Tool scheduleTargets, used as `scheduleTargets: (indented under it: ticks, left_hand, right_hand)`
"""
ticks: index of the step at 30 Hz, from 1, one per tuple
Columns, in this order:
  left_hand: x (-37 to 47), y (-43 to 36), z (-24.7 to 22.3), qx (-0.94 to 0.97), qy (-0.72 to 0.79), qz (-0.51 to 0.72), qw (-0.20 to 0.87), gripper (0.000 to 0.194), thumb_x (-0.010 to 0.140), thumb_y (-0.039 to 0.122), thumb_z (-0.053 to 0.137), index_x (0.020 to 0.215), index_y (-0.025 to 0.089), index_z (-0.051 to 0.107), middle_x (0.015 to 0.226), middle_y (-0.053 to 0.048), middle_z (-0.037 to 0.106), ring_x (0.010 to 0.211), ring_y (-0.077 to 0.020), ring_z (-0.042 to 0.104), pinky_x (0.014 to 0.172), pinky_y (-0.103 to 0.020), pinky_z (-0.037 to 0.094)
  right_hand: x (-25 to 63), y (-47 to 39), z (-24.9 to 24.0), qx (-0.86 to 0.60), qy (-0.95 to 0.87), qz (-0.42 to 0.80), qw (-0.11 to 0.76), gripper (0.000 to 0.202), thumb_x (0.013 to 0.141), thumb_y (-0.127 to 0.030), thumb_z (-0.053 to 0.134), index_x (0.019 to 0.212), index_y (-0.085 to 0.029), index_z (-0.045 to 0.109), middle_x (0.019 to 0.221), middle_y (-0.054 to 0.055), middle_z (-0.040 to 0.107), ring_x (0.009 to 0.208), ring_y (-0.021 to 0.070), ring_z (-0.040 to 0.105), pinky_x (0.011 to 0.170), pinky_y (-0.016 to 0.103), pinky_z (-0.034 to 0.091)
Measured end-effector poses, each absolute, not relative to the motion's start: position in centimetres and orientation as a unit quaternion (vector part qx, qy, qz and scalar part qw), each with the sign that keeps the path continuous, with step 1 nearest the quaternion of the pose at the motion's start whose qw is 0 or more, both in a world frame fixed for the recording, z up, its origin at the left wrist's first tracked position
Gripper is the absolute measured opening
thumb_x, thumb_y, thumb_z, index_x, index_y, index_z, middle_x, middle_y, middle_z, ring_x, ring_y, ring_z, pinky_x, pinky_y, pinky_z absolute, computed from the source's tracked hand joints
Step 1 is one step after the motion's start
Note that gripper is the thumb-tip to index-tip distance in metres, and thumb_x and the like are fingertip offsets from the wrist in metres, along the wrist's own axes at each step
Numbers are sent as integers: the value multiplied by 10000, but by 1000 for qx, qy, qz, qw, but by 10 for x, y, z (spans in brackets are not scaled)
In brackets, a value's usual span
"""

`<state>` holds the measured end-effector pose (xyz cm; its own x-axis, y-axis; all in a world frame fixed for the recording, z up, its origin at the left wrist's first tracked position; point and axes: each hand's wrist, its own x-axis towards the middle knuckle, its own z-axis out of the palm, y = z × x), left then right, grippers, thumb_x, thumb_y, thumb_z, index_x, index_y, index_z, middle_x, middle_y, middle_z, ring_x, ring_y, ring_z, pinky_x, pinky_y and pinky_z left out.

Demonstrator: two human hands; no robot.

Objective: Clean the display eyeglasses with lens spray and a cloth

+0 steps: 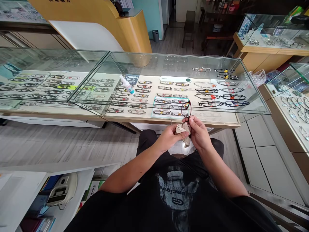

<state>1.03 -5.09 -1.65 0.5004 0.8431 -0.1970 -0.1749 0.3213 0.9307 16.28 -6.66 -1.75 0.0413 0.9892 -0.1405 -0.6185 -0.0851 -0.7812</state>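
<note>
A pair of dark-rimmed glasses [186, 109] is held upright between my hands, one lens standing above my fingers. My left hand [170, 137] is closed around a beige cloth [183, 131], which covers the lower part of the glasses. With its thumb and fingers pinched, my right hand [200, 132] grips the frame near its middle. Both hands are close together just in front of the glass display case [212, 120].
Rows of eyeglass frames [145, 91] lie inside the case. A white spray bottle [127, 84] stands on the glass top. More glass cases [299, 106] are at the right. An open shelf [84, 177] with a beige device [63, 190] is at the lower left.
</note>
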Motion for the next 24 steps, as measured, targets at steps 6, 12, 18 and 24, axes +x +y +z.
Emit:
scheduleTargets:
  ticks: [6, 12, 18, 24]
  left_hand:
    - [17, -53, -13, 433, 374, 377, 728, 525, 581, 446, 1054, 928, 159, 784, 872, -10, 721, 825, -148, 602, 833, -294, 486]
    - [19, -56, -14, 418, 384, 381, 730, 495, 667, 518, 1011, 893, 152, 765, 818, -3, 686, 756, -119, 556, 745, -268, 452]
    - [13, -52, -18, 406, 341, 360, 768, 531, 734, 562, 971, 1000, 148, 773, 880, -21, 684, 771, -114, 555, 717, -258, 454]
    - [18, -56, -21, 434, 371, 375, 730, 543, 695, 564, 991, 910, 150, 712, 787, 11, 639, 718, -105, 528, 689, -257, 440]
  right_hand:
    - [156, -70, -18, -352, -256, 649, 624, 296, 815, -472, 945, 845, -266, 734, 942, 10, 771, 803, 159, 669, 761, 272, 601]
    - [161, -68, -17, -355, -250, 652, 621, 335, 789, -487, 959, 833, -265, 712, 959, 8, 769, 815, 155, 677, 759, 264, 594]
    - [166, -65, -18, -359, -248, 650, 623, 349, 803, -490, 942, 841, -256, 687, 951, 0, 767, 751, 141, 652, 694, 253, 567]
    - [158, -68, -18, -342, -249, 661, 620, 311, 807, -461, 948, 834, -253, 719, 947, 5, 777, 802, 148, 675, 732, 255, 578]
